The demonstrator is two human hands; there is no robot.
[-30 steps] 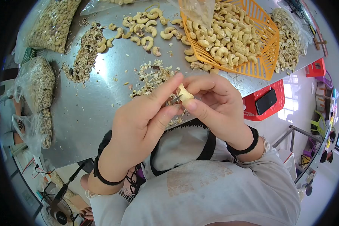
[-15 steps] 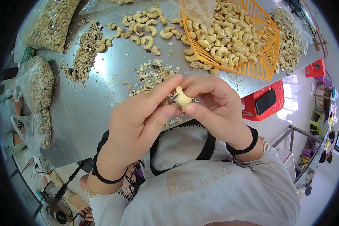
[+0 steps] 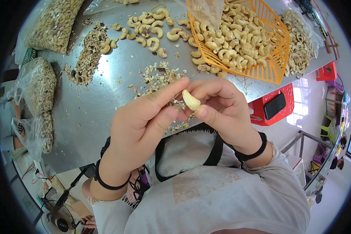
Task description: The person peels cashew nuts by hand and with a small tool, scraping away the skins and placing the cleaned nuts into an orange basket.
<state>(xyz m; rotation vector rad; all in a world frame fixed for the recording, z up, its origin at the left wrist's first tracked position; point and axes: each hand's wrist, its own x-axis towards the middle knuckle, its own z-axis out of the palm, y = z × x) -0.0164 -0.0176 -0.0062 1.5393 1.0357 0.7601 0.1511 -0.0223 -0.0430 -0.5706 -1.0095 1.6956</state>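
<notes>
A pale cashew point(image 3: 191, 100) is pinched between the thumb and fingers of my right hand point(image 3: 222, 109), above the metal table point(image 3: 101, 121). Just left of it, my left hand point(image 3: 144, 121) has its thumb and fingers pressed together around a small metallic object point(image 3: 176, 101), mostly hidden by the fingers. Under and beyond both hands lie pale nut scraps point(image 3: 160, 78). Farther up the table are loose cashews point(image 3: 153, 43) with a few dark patches.
An orange basket point(image 3: 277, 70) of cashews stands at the upper right, beside a bag of nuts point(image 3: 296, 39). Bagged nuts point(image 3: 52, 27) and brown crumbs point(image 3: 87, 54) lie left. A black phone point(image 3: 275, 106) rests on a red stool point(image 3: 257, 111).
The cashew has turned in my right fingers and now points upward, showing a smoother side. My left fingers and the metallic object have drawn slightly away from it.
</notes>
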